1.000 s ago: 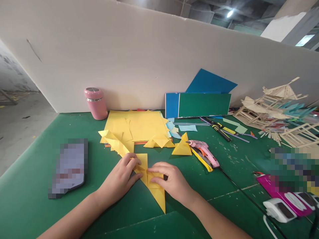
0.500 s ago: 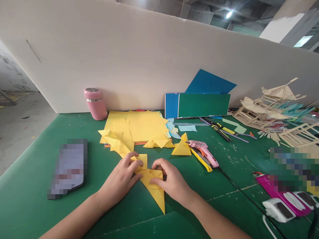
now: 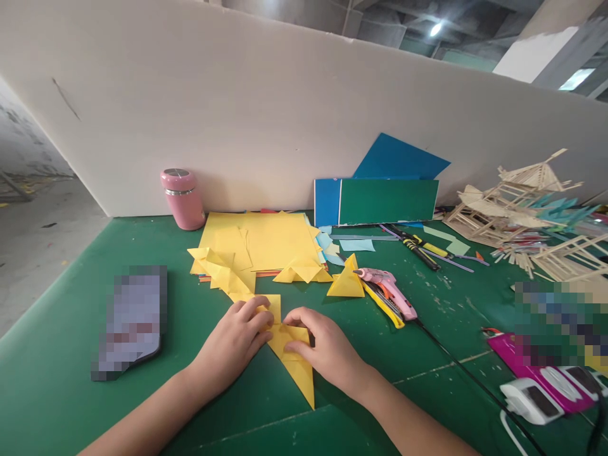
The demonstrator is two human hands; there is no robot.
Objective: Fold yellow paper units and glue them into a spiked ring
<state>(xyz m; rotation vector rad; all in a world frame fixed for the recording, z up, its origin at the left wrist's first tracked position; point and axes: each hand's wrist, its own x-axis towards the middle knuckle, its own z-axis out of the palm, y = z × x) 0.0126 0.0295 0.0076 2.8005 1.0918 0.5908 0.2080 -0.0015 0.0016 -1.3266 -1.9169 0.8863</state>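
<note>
A folded yellow paper (image 3: 295,367) lies on the green table in front of me, one long point aimed toward me and a square flap at its far end. My left hand (image 3: 237,339) rests on its left part, fingers curled and pressing on the paper. From the right, my right hand (image 3: 327,348) grips a raised flap between thumb and bent fingers. Just beyond my left hand lies another creased yellow piece (image 3: 216,269). A folded yellow piece (image 3: 304,271) and a yellow pyramid shape (image 3: 346,282) stand farther back.
Behind are a yellow paper stack (image 3: 270,237) and a pink thermos (image 3: 184,199). A phone (image 3: 130,323) lies left. To the right are a pink glue gun (image 3: 387,285) with a black cable, a yellow cutter (image 3: 387,307), a power strip (image 3: 536,400) and wooden stick models (image 3: 527,190).
The fingers of my left hand have drawn slightly closer together on the paper. My right hand has shifted slightly downward, and its index finger is bent over the flap.
</note>
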